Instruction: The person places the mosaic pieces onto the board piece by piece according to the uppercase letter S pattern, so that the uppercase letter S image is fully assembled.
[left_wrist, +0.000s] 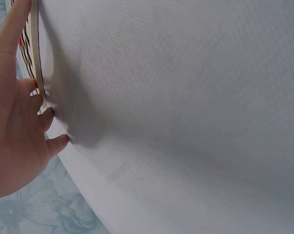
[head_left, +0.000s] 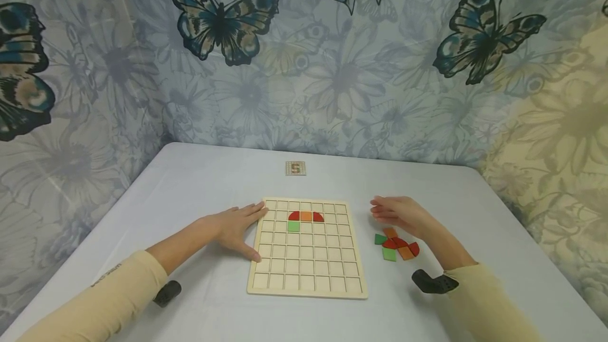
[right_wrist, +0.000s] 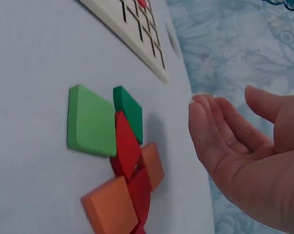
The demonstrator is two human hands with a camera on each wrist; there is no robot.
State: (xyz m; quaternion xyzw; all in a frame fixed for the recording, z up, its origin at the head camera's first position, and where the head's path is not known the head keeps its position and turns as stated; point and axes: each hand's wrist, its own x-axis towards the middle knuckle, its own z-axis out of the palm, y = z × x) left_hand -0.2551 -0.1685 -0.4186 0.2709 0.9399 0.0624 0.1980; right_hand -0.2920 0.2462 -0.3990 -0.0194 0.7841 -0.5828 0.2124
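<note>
A pale wooden grid board (head_left: 306, 268) lies on the white table. In its upper rows, an orange square (head_left: 306, 216) sits between two red curved pieces (head_left: 294, 217), with a light green square (head_left: 293, 226) under the left one. My left hand (head_left: 233, 228) rests with spread fingers at the board's left edge; the left wrist view shows the fingertips along that rim. My right hand (head_left: 401, 215) is raised just beyond the loose pieces, fingers together and slightly bent. The right wrist view shows nothing in its palm. Below it lie light green (right_wrist: 90, 119), dark green (right_wrist: 128, 114), orange (right_wrist: 111, 207) and red (right_wrist: 126, 148) pieces.
A small square card (head_left: 295, 168) with a pattern on it lies beyond the board, toward the back of the table. Behind the table hangs a butterfly-patterned cloth (head_left: 342, 83). Dark wrist devices (head_left: 434, 282) show beneath both sleeves.
</note>
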